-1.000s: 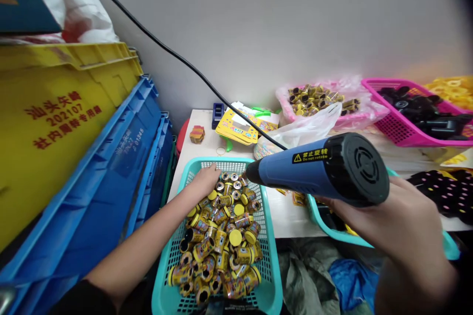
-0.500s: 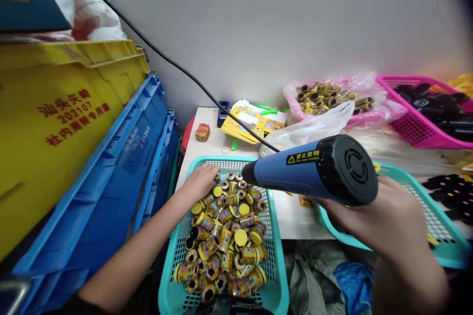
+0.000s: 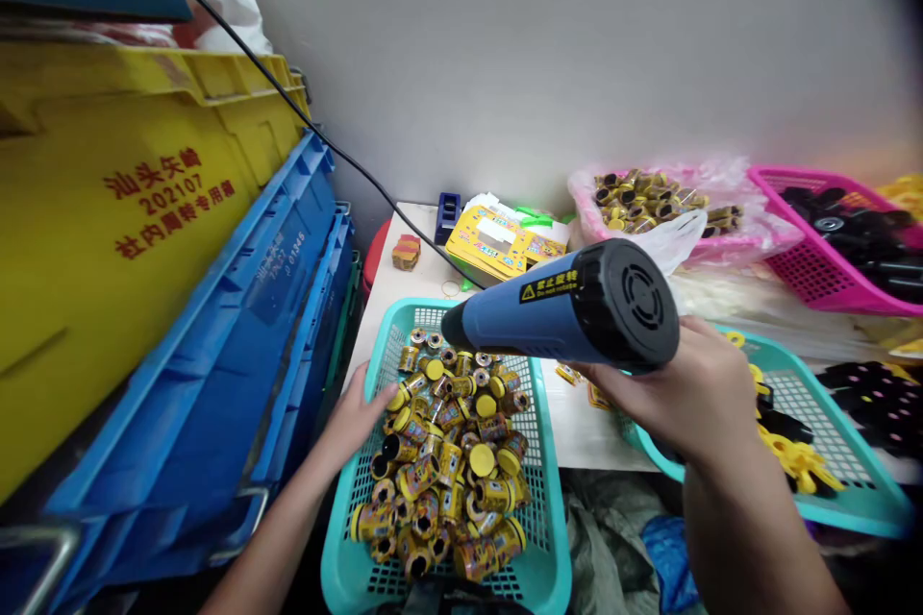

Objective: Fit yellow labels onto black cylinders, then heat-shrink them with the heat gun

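My right hand [image 3: 685, 384] is wrapped round the handle of a blue and black heat gun [image 3: 526, 307]. The gun lies nearly level, its dark nozzle pointing left above the far part of a turquoise basket [image 3: 559, 538]. Many small yellow-capped jars [image 3: 451, 461] with printed film labels lie jumbled in that basket; some show open dark ends. At the basket's left wall is my left hand [image 3: 361, 413], closed on the rim with the thumb on the inner side; the other fingers are partly hidden. A black cord [image 3: 346, 154] runs from the upper left down behind the gun.
Yellow [image 3: 159, 144] and blue crates [image 3: 194, 384] are stacked on the left. Yellow printed cards [image 3: 483, 245] lie near the wall. Behind stand a pink lined basket [image 3: 764, 235] of similar jars and a pink basket [image 3: 808, 269] of black parts. Another turquoise basket [image 3: 865, 495] holds yellow and black pieces.
My left hand has moved from over the jars at the basket's far left to its left rim. The heat gun has shifted left and slightly up in view.
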`<act>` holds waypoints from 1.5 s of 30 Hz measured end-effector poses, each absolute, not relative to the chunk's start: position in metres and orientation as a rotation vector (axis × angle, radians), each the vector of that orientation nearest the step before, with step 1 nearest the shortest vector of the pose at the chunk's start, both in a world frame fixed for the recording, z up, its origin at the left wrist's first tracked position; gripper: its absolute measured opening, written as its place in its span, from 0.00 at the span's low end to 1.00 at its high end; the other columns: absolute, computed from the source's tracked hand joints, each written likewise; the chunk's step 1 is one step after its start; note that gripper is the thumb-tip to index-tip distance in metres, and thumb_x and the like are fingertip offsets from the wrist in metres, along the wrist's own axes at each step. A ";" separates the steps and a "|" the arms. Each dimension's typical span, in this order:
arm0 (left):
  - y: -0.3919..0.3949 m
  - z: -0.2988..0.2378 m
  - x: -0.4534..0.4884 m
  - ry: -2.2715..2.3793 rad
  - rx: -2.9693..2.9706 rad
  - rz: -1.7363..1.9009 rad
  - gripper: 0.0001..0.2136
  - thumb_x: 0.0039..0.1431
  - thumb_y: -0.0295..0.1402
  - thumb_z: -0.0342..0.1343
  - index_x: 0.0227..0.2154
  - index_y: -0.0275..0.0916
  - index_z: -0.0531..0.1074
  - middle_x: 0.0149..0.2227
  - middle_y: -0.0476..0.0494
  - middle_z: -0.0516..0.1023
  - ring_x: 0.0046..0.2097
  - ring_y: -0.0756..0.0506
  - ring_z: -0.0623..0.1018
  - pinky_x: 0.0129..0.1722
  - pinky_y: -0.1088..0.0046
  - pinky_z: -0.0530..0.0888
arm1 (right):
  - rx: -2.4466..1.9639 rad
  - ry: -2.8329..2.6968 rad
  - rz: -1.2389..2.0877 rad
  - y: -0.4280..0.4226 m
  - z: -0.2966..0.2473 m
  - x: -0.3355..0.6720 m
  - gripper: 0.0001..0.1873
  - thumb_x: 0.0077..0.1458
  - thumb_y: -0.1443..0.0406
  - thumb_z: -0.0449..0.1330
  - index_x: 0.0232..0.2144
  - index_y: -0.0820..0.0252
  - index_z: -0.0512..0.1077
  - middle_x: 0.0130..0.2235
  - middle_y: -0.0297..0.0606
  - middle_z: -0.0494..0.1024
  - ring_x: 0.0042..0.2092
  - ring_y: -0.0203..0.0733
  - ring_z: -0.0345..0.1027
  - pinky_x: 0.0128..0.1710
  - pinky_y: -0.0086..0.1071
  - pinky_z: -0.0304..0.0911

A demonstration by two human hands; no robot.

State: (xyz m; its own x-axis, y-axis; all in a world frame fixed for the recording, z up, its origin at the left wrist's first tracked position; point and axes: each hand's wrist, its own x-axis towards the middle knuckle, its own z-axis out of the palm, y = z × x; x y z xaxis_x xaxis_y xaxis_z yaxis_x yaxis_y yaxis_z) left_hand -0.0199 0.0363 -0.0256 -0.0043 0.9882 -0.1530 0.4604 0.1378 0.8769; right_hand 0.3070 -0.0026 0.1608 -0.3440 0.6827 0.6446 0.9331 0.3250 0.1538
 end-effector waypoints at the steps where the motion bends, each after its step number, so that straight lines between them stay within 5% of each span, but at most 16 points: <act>1: 0.036 -0.026 -0.017 1.562 1.422 0.797 0.23 0.54 0.43 0.53 0.51 0.38 0.65 0.52 0.37 0.76 0.54 0.38 0.75 0.55 0.57 0.70 | -1.420 -2.147 -0.747 -0.005 0.164 0.311 0.14 0.54 0.56 0.61 0.22 0.56 0.67 0.22 0.34 0.73 0.24 0.38 0.65 0.26 0.33 0.53; 6: 0.034 -0.021 -0.015 1.585 1.296 0.876 0.19 0.52 0.33 0.51 0.48 0.38 0.68 0.48 0.41 0.79 0.51 0.39 0.77 0.55 0.57 0.70 | -1.487 -2.250 -0.936 -0.022 0.181 0.335 0.13 0.56 0.57 0.59 0.23 0.55 0.65 0.23 0.36 0.73 0.25 0.42 0.67 0.28 0.35 0.54; 14: 0.021 -0.025 -0.010 1.720 1.013 1.091 0.18 0.56 0.32 0.50 0.50 0.40 0.63 0.49 0.39 0.76 0.52 0.39 0.76 0.54 0.55 0.71 | -1.660 -2.161 -0.904 -0.029 0.173 0.343 0.21 0.53 0.51 0.60 0.17 0.55 0.65 0.20 0.41 0.71 0.24 0.49 0.66 0.23 0.37 0.53; 20: -0.024 -0.034 -0.001 2.003 1.500 1.172 0.32 0.60 0.35 0.51 0.64 0.44 0.45 0.64 0.30 0.56 0.66 0.31 0.57 0.61 0.43 0.60 | -1.600 -2.127 -0.806 -0.015 0.164 0.330 0.21 0.54 0.49 0.59 0.18 0.55 0.70 0.22 0.40 0.73 0.25 0.47 0.68 0.23 0.35 0.55; 22: -0.014 -0.017 0.003 1.901 1.875 1.110 0.26 0.62 0.34 0.49 0.63 0.46 0.53 0.65 0.34 0.54 0.67 0.32 0.54 0.63 0.44 0.57 | -1.611 -2.089 -0.771 -0.011 0.161 0.328 0.20 0.54 0.49 0.59 0.19 0.55 0.71 0.24 0.40 0.74 0.27 0.48 0.69 0.24 0.35 0.56; 27: 0.089 0.026 0.035 1.408 2.422 0.535 0.15 0.61 0.26 0.47 0.48 0.41 0.72 0.57 0.37 0.69 0.62 0.37 0.62 0.61 0.53 0.63 | -1.724 -1.967 -0.934 -0.007 0.158 0.331 0.22 0.52 0.45 0.59 0.21 0.56 0.71 0.24 0.40 0.74 0.27 0.48 0.69 0.24 0.35 0.57; 34: 0.176 0.023 0.051 1.497 2.435 0.383 0.13 0.53 0.16 0.48 0.35 0.34 0.74 0.48 0.30 0.73 0.53 0.37 0.71 0.49 0.61 0.71 | -1.783 -1.944 -0.996 -0.014 0.155 0.352 0.24 0.50 0.43 0.59 0.22 0.56 0.71 0.22 0.41 0.73 0.26 0.50 0.70 0.23 0.35 0.60; 40: 0.137 0.023 0.007 1.669 2.368 0.252 0.16 0.57 0.18 0.42 0.42 0.34 0.71 0.43 0.34 0.73 0.43 0.41 0.75 0.44 0.64 0.72 | -1.645 -2.057 -0.949 -0.007 0.146 0.354 0.21 0.50 0.48 0.62 0.16 0.55 0.67 0.20 0.39 0.72 0.24 0.46 0.67 0.22 0.34 0.56; 45: 0.095 0.015 -0.016 1.592 2.360 0.263 0.13 0.58 0.24 0.50 0.45 0.39 0.71 0.48 0.39 0.74 0.51 0.40 0.73 0.49 0.65 0.72 | -1.494 -2.080 -0.875 0.002 0.141 0.333 0.21 0.52 0.52 0.63 0.15 0.55 0.65 0.18 0.36 0.69 0.22 0.41 0.64 0.22 0.32 0.52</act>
State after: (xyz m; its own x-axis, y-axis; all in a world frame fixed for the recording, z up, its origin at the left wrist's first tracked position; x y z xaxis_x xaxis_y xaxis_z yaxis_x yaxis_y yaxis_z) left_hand -0.0164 0.0950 0.0147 0.3757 0.9267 -0.0065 0.8755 -0.3526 0.3304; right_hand 0.3333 0.0018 0.1409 -0.3257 0.6723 0.6648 0.9453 0.2195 0.2411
